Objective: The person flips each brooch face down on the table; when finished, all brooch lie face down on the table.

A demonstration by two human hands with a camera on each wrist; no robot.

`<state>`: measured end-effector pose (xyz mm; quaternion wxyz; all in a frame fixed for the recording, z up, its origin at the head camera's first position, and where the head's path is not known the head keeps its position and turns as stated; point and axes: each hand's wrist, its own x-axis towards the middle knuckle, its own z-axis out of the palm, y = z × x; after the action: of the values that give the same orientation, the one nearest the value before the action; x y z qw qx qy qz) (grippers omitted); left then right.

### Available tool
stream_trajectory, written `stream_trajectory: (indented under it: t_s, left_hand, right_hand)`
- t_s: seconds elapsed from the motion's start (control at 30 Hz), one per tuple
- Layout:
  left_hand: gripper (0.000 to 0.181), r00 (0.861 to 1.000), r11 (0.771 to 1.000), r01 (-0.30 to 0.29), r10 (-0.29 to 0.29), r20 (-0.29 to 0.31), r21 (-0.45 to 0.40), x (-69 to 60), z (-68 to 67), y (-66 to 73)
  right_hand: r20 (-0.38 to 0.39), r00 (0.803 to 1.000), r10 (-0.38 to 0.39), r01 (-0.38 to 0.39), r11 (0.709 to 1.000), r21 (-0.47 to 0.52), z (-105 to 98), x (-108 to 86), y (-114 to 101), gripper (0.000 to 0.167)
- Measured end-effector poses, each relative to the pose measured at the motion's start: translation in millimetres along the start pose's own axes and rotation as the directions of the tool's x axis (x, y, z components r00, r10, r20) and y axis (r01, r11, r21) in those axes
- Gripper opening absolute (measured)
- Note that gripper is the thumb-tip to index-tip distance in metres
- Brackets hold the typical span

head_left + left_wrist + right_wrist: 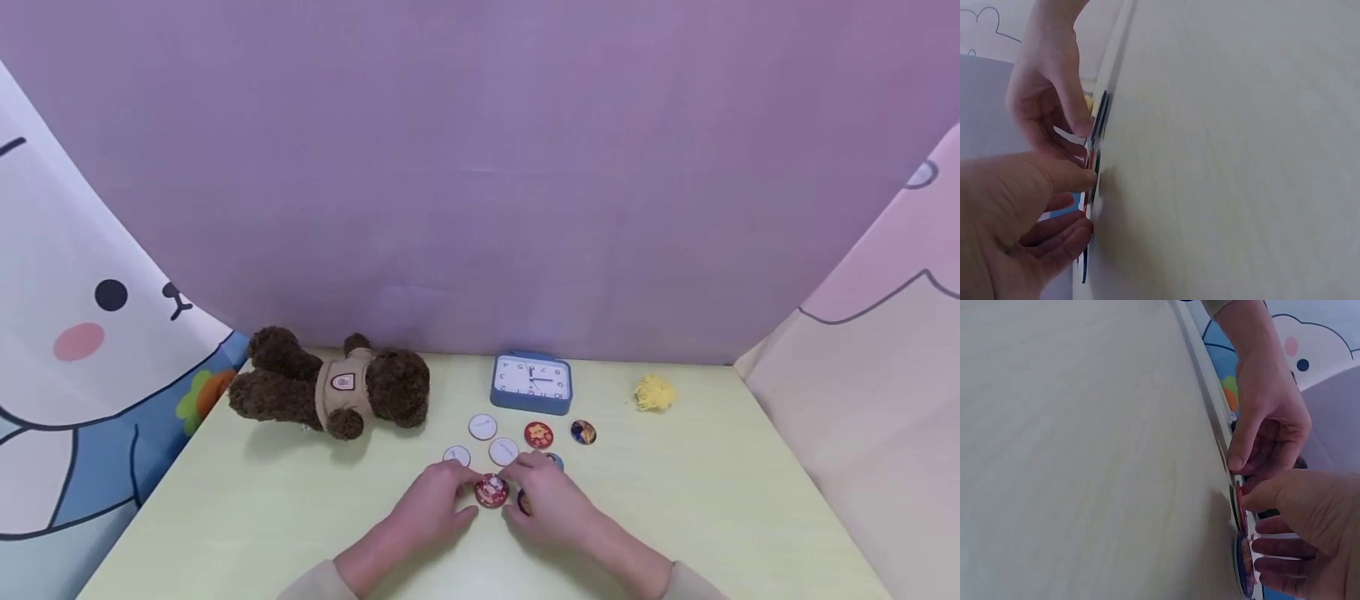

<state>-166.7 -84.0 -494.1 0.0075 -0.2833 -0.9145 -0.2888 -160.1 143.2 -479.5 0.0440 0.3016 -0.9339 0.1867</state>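
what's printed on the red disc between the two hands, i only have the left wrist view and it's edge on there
Observer: Between the left hand and the right hand, the red disc shows a picture with pale parts, too small to make out.
Operator: ok and which way up is the clock, can't read any dial from here
Observer: In the head view, the numerals on the blue clock appear upside down.
Operator: anything on the table left of it
Observer: Yes, a brown plush bear in a beige top lies there, its head toward the clock.
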Motion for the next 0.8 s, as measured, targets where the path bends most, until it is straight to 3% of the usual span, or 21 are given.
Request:
stream_trajectory:
  t_s: [0.17,0.53,0.67,0.8]
  left_hand:
    - [0.033,0.999,0.998,-0.04,0.041,-0.01,0.04,3.4,2.6,0.7]
    - [0.015,0.997,0.994,-0.032,0.024,-0.071,-0.104,4.3,-5.3,-3.7]
    - [0.015,0.991,0.988,-0.035,0.014,-0.132,-0.152,6.4,-10.7,-3.5]
    - [0.023,0.982,0.983,-0.041,0.006,-0.189,-0.181,8.0,-13.2,-1.4]
  right_hand:
    - [-0.034,0.999,-0.032,0.031,0.999,-0.027,5,-0.3,-5,0.03]
    - [-0.129,0.99,-0.061,0.065,0.997,0.028,11,1.2,-3,0.012]
    - [-0.152,0.988,-0.027,0.036,0.998,0.06,10,3.1,-1,0.012]
    - [-0.145,0.988,0.06,-0.035,0.985,0.167,4,4.9,-1,0.012]
